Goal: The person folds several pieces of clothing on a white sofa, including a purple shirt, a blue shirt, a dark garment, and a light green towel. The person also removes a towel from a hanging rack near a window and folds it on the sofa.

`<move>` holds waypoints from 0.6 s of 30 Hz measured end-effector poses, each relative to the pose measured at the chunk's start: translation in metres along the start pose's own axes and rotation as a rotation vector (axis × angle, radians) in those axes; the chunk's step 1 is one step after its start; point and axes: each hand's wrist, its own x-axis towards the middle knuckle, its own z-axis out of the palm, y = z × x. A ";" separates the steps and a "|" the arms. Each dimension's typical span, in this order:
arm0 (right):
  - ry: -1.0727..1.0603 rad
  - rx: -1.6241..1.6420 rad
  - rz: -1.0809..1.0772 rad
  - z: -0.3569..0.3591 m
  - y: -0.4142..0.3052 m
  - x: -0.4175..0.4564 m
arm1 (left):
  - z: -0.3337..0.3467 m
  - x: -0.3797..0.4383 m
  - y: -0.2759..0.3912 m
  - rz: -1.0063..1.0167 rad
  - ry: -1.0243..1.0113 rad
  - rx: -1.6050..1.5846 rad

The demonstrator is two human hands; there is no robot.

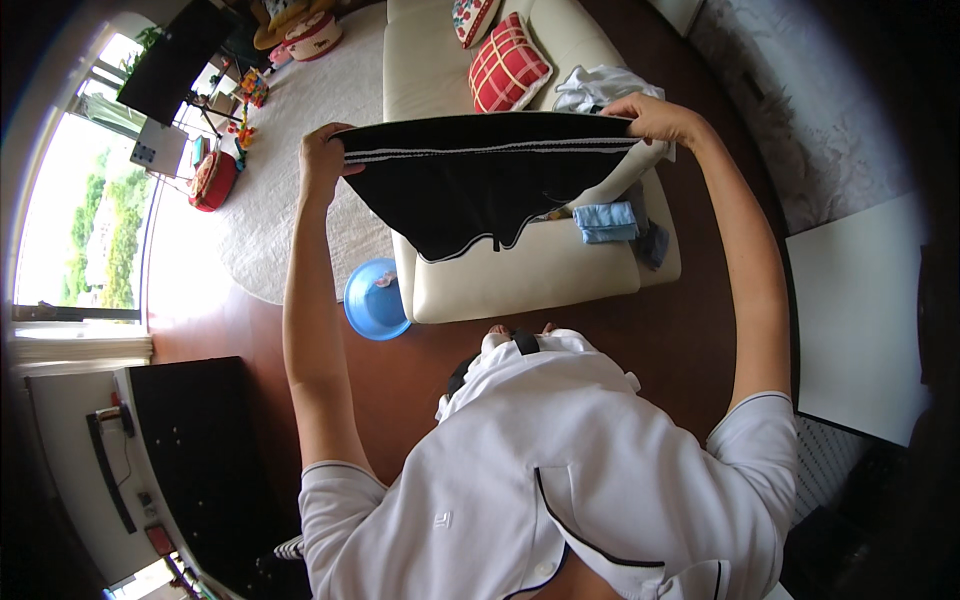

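Observation:
A black garment with white piping (465, 180), probably shorts, is stretched wide above the cream sofa (517, 277). My left hand (324, 161) pinches its left upper corner, and my right hand (660, 120) grips the right one. The upper edge runs nearly straight between them, and the lower part hangs down. Behind my right hand, a crumpled white cloth (600, 84) lies on the sofa. A folded light blue cloth (604, 223) rests on the seat below that hand, beside a darker blue cloth (654, 244).
A blue plastic basin (373, 300) stands on the wooden floor at the sofa's left front corner. A red plaid cushion (511, 64) sits farther back on the sofa. At left are a grey rug (300, 150) and a black-topped cabinet (195, 442). A white surface (855, 315) is on the right.

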 end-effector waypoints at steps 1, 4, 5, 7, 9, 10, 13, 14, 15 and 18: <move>-0.036 -0.001 -0.019 0.001 -0.003 -0.001 | 0.001 -0.001 0.001 -0.018 -0.033 -0.069; -0.005 0.039 0.052 0.006 -0.010 -0.006 | 0.000 -0.005 0.006 -0.089 -0.003 -0.073; 0.010 0.150 0.017 0.008 -0.011 -0.007 | -0.002 -0.007 0.007 -0.096 -0.018 -0.073; 0.072 0.354 -0.059 0.013 -0.010 -0.010 | -0.005 -0.011 0.007 -0.084 -0.019 -0.071; 0.095 0.390 -0.131 0.016 -0.008 -0.007 | -0.008 -0.014 0.004 -0.072 -0.039 -0.037; 0.104 0.403 -0.174 0.018 -0.007 -0.005 | -0.009 -0.015 0.001 -0.071 -0.076 -0.026; 0.152 0.408 -0.187 0.023 -0.006 0.001 | -0.015 -0.013 -0.006 -0.081 -0.137 0.104; 0.129 0.376 -0.134 0.024 -0.006 0.002 | -0.016 -0.013 -0.009 -0.089 -0.114 0.088; 0.124 0.371 -0.214 0.027 -0.007 0.002 | -0.017 -0.012 -0.011 -0.103 -0.117 0.064; 0.130 0.296 -0.273 0.035 -0.011 -0.004 | -0.019 -0.013 -0.014 -0.138 -0.102 0.029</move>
